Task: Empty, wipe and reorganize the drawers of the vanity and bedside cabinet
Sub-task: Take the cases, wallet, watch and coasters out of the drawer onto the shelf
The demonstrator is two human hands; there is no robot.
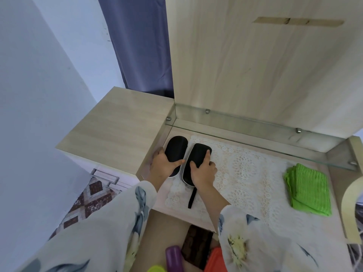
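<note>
Two black oval zip cases lie side by side at the left end of the vanity top [306, 228], on a white lace mat [245, 173]. My left hand [164, 166] grips the left case [175, 147], thumb laid across its near end. My right hand [203, 171] holds the right case [198, 156], index finger stretched along its top, the other fingers curled at its side. A black strap [192, 198] trails from the right case toward me. A folded green cloth [307, 191] lies on the mat at the right.
A raised wooden side cabinet [117, 126] stands just left of the cases. A glass shelf [255, 138] runs along the back under the tall wooden panel [255, 65]. Below the front edge lie a purple tube [173, 258], a dark box [197, 246] and an orange item [216, 261].
</note>
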